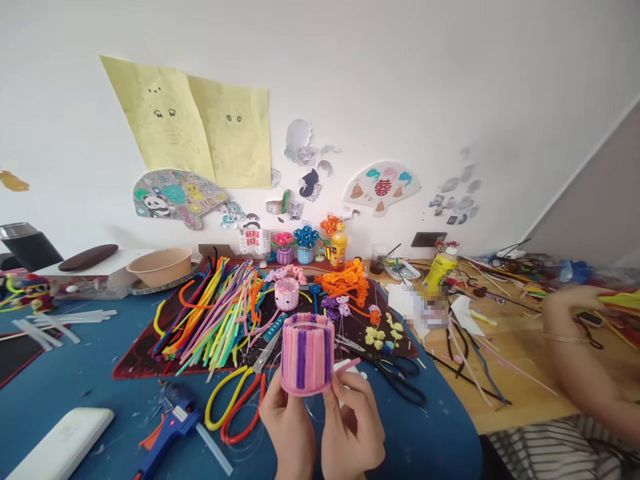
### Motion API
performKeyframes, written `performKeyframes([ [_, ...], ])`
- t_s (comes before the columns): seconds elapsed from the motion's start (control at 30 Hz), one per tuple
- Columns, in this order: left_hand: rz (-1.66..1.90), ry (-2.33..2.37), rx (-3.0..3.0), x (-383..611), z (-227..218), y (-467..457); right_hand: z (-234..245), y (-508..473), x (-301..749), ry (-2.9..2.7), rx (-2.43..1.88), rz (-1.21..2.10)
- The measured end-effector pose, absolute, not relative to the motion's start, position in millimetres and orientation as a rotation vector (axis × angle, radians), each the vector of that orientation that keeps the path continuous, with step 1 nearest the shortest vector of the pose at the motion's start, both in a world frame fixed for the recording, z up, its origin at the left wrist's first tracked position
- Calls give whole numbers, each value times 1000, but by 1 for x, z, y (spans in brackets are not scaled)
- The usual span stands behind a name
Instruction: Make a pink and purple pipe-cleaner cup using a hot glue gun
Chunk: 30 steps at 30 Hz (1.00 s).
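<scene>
My left hand [290, 423] and my right hand [353, 427] hold up a small round cup [306, 353] covered in pink and purple pipe cleaners, close in front of me. Both hands pinch its lower rim, left fingers at the bottom left, right fingers at the bottom right. A loose pink pipe cleaner end [347, 365] sticks out by my right fingers. Behind the cup lies a heap of coloured pipe cleaners [215, 310] on a dark mat [135, 363].
A blue glue gun [167, 427], a white flat case [63, 443], glue sticks [47, 323], pliers [245, 393] and black scissors [400, 380] lie on the blue table [75, 380]. Another person's arm [575, 347] reaches over the wooden desk at right.
</scene>
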State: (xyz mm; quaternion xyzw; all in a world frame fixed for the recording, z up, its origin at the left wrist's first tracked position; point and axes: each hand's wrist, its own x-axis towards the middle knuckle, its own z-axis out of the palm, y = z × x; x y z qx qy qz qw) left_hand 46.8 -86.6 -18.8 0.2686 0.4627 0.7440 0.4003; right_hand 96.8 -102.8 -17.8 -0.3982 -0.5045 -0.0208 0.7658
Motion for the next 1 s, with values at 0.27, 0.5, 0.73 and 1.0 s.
performKeyframes([
  [0.27,1999,1428,1274,35,-25,-77,-30,-84,108,-968,-1009,143],
  [0.5,2144,1492,2027,32,-18,-69,-39,-68,111,-747,-1014,702],
  [0.73,2137,1500,2197,44,-25,-44,-46,-45,120,-592,-910,922],
  [1.0,1959,1473,1776,83,-23,-1,-37,-4,157,-694,-1011,593],
])
